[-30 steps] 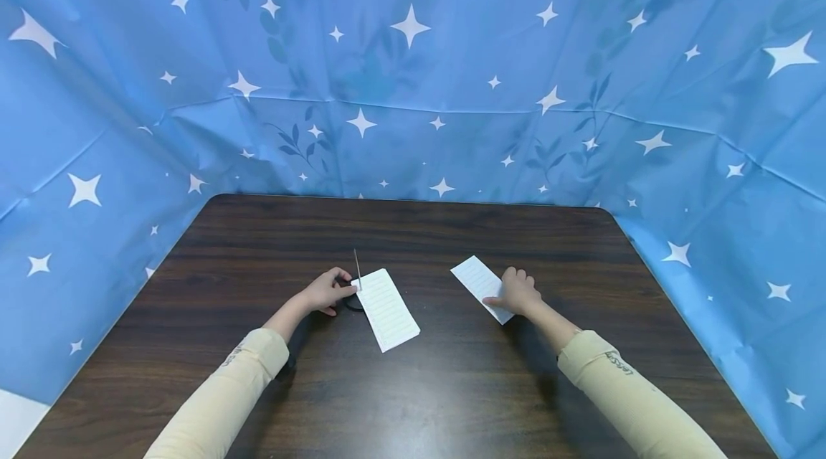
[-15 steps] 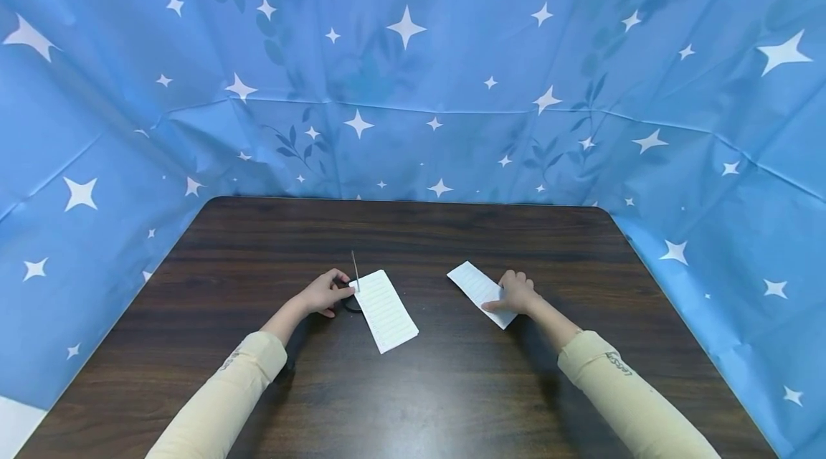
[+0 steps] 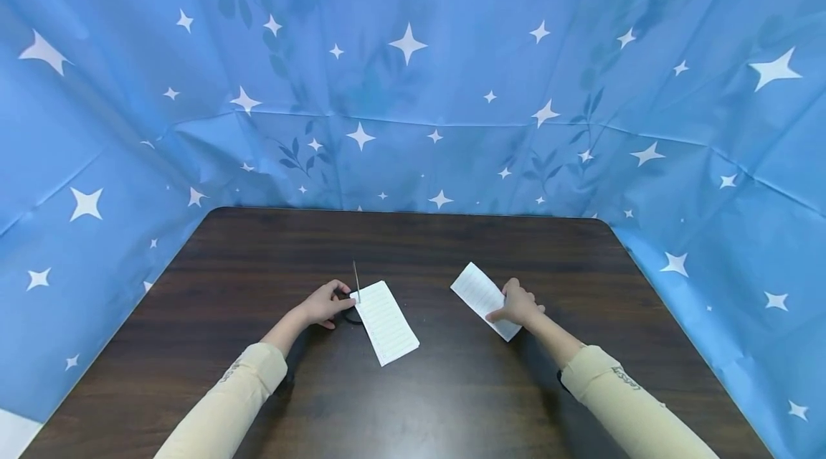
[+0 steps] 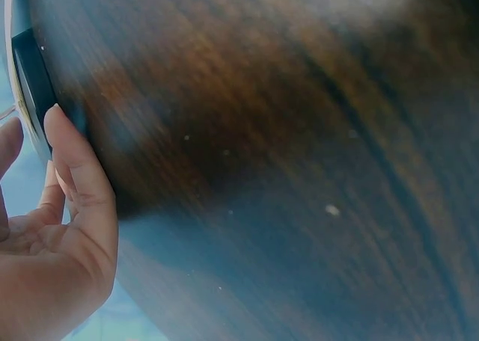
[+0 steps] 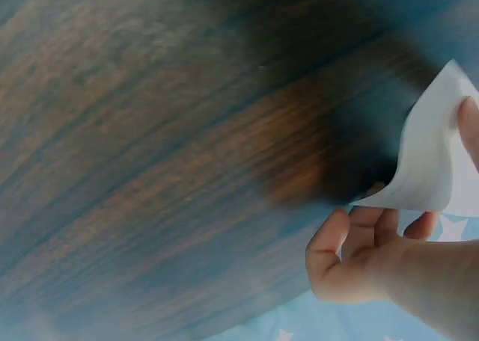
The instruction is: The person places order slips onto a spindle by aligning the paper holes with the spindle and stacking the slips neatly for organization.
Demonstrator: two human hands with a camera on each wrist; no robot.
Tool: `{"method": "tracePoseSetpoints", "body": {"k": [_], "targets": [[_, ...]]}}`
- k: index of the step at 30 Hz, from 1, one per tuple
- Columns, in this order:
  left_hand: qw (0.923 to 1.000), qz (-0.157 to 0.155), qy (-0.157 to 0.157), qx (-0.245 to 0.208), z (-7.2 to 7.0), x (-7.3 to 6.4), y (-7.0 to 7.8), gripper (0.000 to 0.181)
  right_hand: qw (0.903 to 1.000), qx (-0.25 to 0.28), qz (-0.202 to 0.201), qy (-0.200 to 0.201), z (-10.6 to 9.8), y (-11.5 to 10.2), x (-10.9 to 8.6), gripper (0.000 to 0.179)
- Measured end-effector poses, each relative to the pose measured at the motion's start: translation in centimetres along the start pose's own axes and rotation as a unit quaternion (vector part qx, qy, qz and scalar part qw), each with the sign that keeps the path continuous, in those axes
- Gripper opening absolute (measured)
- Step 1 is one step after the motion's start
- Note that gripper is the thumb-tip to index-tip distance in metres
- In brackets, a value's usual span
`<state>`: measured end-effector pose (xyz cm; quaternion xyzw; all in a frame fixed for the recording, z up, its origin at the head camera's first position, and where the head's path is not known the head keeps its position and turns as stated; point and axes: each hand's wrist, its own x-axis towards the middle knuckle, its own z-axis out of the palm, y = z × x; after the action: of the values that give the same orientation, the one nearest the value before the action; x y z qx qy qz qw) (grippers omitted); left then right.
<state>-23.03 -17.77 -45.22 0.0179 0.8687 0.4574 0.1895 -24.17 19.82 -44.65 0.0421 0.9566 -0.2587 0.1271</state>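
A bill spike with a thin upright metal rod (image 3: 357,281) and a black round base (image 3: 351,316) stands left of the table's middle. A stack of white ruled paper slips (image 3: 389,326) is on the rod and covers most of the base. My left hand (image 3: 325,303) holds the spike at its base, thumb beside the rod; in the left wrist view the fingers meet the dark base (image 4: 34,87). Off to the right, my right hand (image 3: 518,303) grips a single paper slip (image 3: 475,288), which bends in the right wrist view between thumb and fingers.
The dark wood-grain table (image 3: 413,409) ends at a far edge against a blue star-patterned curtain (image 3: 413,122). Bare tabletop lies between the stack and the held slip. A pale patch (image 3: 14,432) shows at the lower left corner.
The head view has tilted slightly up, so the table sits lower in it. The right hand and its slip have shifted a little, with the fingers changing pose. The left hand keeps its place.
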Motion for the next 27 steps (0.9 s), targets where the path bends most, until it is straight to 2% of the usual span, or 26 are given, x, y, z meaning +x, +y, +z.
{"method": "tracePoseSetpoints", "body": {"k": [5,10,14,23,27], "targets": [[0.9999,0.009,0.005,0.0,0.4,-0.3,0.0,0.033,0.9997,0.002,-0.017,0.016,0.4,-0.1,-0.2,0.055],[0.9999,0.012,0.004,0.004,0.3,-0.1,-0.2,0.034,0.9973,-0.01,-0.065,0.032,0.0,0.1,-0.2,0.027],[0.9998,0.011,0.007,0.013,0.1,-0.1,-0.1,0.035,0.9956,0.018,-0.087,0.027,-0.3,0.2,-0.4,0.011],[0.9998,0.017,-0.001,0.008,0.2,0.2,-0.2,0.035,0.9936,0.045,-0.098,0.033,-0.9,-0.2,-0.5,0.016],[0.9999,0.013,0.002,0.009,0.2,0.1,-0.3,0.036,0.9928,0.059,-0.101,0.027,-1.0,-0.4,-0.3,0.025]]}}
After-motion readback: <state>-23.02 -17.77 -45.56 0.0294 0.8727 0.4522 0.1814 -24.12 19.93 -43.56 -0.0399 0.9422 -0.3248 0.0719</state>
